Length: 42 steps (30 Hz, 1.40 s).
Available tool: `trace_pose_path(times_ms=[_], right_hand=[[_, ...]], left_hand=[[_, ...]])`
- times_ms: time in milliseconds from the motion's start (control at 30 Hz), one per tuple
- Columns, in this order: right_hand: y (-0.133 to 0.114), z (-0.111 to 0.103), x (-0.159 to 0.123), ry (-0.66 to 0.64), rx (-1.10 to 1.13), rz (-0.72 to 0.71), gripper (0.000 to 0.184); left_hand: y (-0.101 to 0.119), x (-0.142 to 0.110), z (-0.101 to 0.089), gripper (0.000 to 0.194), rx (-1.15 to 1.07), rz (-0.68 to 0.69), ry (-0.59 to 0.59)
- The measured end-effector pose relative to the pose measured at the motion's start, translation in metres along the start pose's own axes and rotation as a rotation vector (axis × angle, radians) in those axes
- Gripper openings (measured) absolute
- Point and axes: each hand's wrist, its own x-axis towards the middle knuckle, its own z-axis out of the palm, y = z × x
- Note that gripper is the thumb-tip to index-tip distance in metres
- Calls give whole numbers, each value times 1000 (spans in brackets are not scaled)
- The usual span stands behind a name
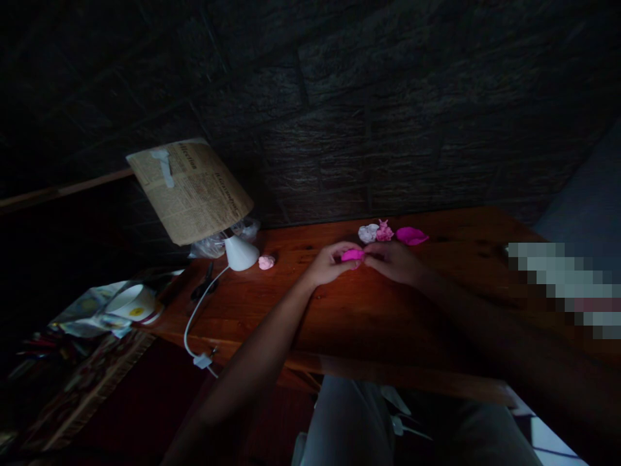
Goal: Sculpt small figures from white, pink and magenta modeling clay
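Observation:
Both my hands meet over the middle of a reddish wooden table [369, 310]. My left hand [330, 262] and my right hand [392, 261] pinch the two ends of a small bright pink piece [352, 255], fingers closed on it. Just beyond the hands lie a white crumpled lump [367, 232], a small pale pink shape [384, 231] and a flat magenta piece [412, 235]. Another pale pink lump [266, 261] rests by the lamp's base.
A lamp [241, 252] with a newspaper-print shade [190, 189] stands at the table's left, its white cord [194, 323] hanging over the edge. Black scissors [206, 283] lie near it. A white cup [130, 303] sits on a cluttered side surface. A dark brick-pattern wall stands behind.

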Motion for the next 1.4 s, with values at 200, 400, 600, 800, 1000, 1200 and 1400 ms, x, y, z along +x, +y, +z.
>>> trace_pose_path(times_ms=[200, 400, 600, 800, 1000, 1200, 1400], right_hand=[[-8, -2, -1, 11, -100, -101, 18], [-17, -2, -2, -106, 73, -21, 19], [-23, 0, -1, -231, 255, 40, 19], [-13, 1, 0, -325, 381, 98, 22], [-8, -9, -1, -244, 304, 173, 27], [-16, -14, -3, -207, 262, 201, 41], [-13, -12, -3, -227, 232, 167, 36]], left_hand=[[4, 0, 1, 34, -141, -91, -28], [10, 0, -4, 32, -303, -302, 41], [11, 1, -4, 29, -504, -403, 39], [12, 2, -6, 26, -491, -453, -60], [16, 0, 1, 32, -347, -371, 19], [8, -1, 1, 33, -167, -244, 36], [3, 0, -1, 28, -71, -157, -11]])
